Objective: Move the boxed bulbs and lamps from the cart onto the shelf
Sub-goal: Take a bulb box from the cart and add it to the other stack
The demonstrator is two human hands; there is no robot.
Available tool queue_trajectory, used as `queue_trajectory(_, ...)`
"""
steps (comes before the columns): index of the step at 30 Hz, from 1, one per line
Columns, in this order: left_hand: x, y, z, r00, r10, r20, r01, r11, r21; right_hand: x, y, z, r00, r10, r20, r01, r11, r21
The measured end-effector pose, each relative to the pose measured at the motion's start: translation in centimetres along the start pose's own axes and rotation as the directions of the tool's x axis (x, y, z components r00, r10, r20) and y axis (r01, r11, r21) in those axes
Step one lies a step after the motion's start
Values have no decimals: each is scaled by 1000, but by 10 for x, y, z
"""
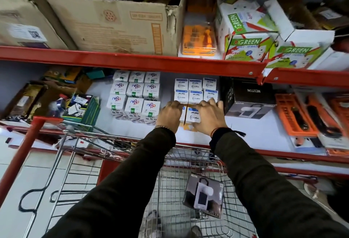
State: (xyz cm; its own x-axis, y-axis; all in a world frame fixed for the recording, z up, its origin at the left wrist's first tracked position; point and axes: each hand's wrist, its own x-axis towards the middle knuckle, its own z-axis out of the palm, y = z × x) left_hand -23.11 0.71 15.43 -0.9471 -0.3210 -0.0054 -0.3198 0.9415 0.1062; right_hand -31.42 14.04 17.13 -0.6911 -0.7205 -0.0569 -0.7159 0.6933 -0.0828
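Observation:
On the white shelf (251,133), both my hands rest on a front row of small white Wipro Garnet bulb boxes (193,116). My left hand (169,114) covers the left box, my right hand (208,116) grips the right one. More Garnet boxes (195,91) stand stacked behind them. To the left sits a block of white bulb boxes with purple logos (134,94). Down in the wire cart (188,190), one grey boxed lamp (204,193) lies tilted. A matching Neuton lamp box (249,103) stands on the shelf right of my hands.
The red upper shelf beam (132,61) overhangs the working shelf, carrying cardboard cartons (105,24) and R-Green boxes (245,43). Orange tool packs (294,115) lie at the right, cluttered small boxes (81,105) at the left. The cart's red handle (28,143) stands at lower left.

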Motion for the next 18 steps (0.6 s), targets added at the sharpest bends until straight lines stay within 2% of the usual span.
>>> queue_trajectory(18,14,-5,21,998,-33,45,32,999,20,19,1,28,999,47,-9,-47,999,-19)
